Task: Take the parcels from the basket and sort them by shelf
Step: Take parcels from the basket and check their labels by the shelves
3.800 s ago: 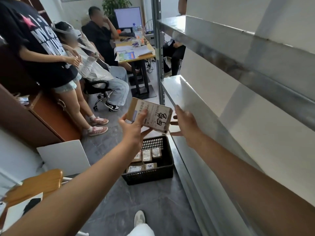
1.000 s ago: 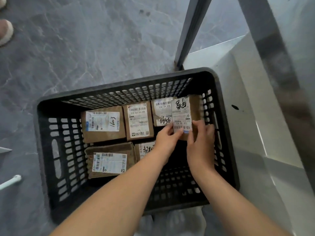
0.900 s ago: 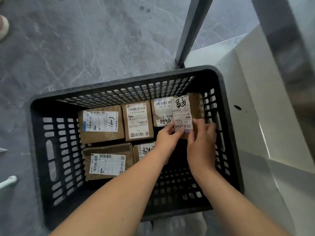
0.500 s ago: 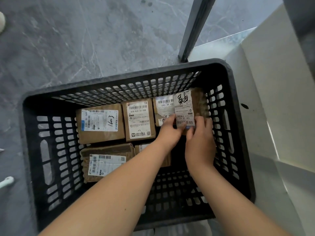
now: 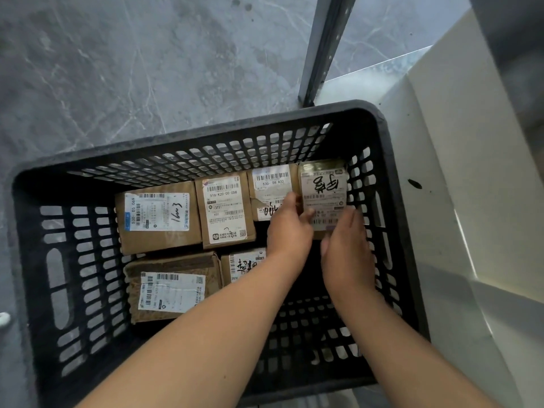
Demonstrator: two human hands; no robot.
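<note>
A black slatted basket (image 5: 70, 260) stands on the floor and holds several brown cardboard parcels with white labels. Both of my hands reach into its far right corner. My left hand (image 5: 290, 228) and my right hand (image 5: 346, 245) together grip a small parcel (image 5: 323, 187) with black handwriting on its label. The parcel is tilted up, its label facing me. Beside it lie a parcel marked 530-D5 A32 (image 5: 269, 184), one marked 516-K20 (image 5: 226, 210) and a wider one (image 5: 157, 219). Two more (image 5: 170, 287) lie in the near row, one partly hidden by my left arm.
The metal shelf unit (image 5: 459, 160) stands against the basket's right side, its dark upright post (image 5: 321, 51) at the basket's far corner. Grey marbled floor (image 5: 117, 69) spreads to the left and beyond the basket.
I went from holding a parcel at shelf height to bending over the basket. Over the last second my hands kept hold of the handwritten parcel and the view closed in slightly.
</note>
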